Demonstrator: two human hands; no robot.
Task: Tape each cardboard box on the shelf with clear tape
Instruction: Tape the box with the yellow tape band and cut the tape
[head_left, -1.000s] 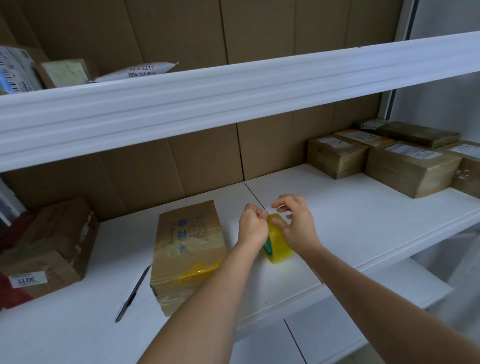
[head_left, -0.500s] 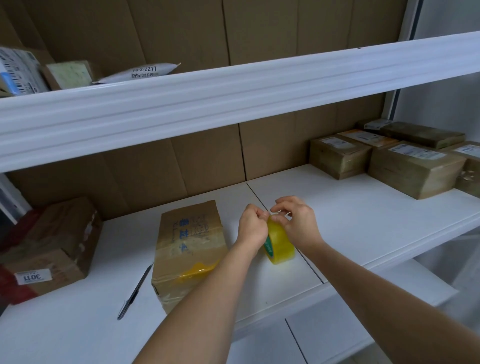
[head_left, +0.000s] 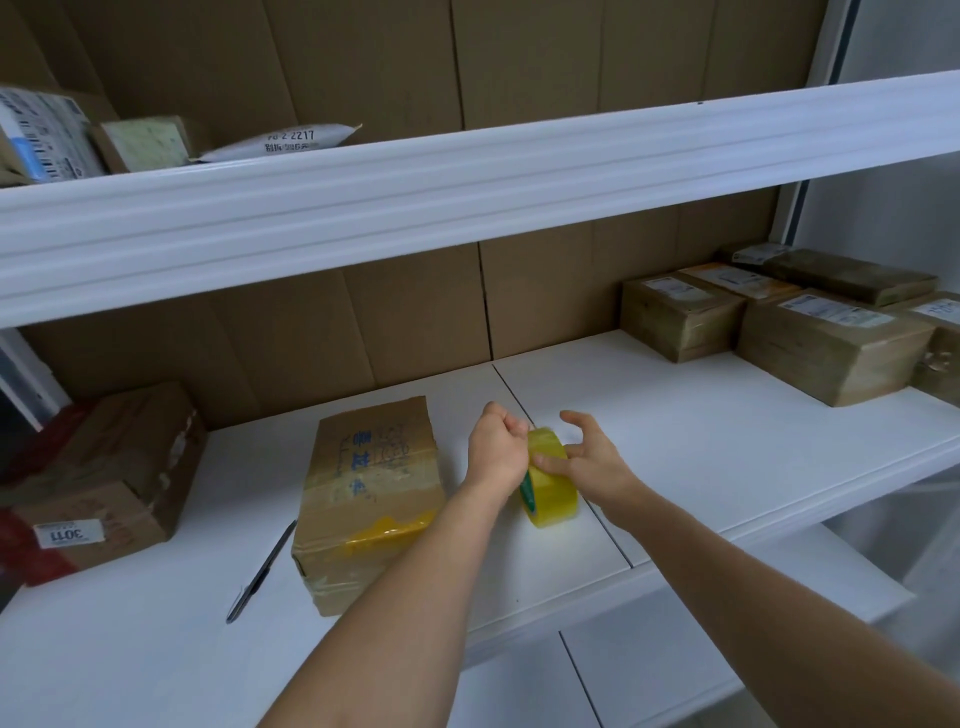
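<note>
A yellowish roll of clear tape (head_left: 551, 496) stands on edge on the white shelf (head_left: 675, 431). My left hand (head_left: 496, 452) is curled against the roll's upper left side, pinching at its top edge. My right hand (head_left: 587, 460) holds the roll from the right, thumb pressed on its face and fingers arched above it. Just left of my left forearm lies a cardboard box (head_left: 366, 499) with blue print and a yellow tape strip across its near end.
A dark pen-like tool (head_left: 260, 571) lies left of that box. Another worn box (head_left: 98, 480) with a 3011 label sits at far left. Several wrapped, labelled boxes (head_left: 826, 345) stand at the right. Packages (head_left: 283, 140) lie on the upper shelf. Cardboard lines the back.
My right hand's fingers have lifted and spread from the roll's top, while its thumb now presses on the roll's face. The left hand stays curled at the roll.
</note>
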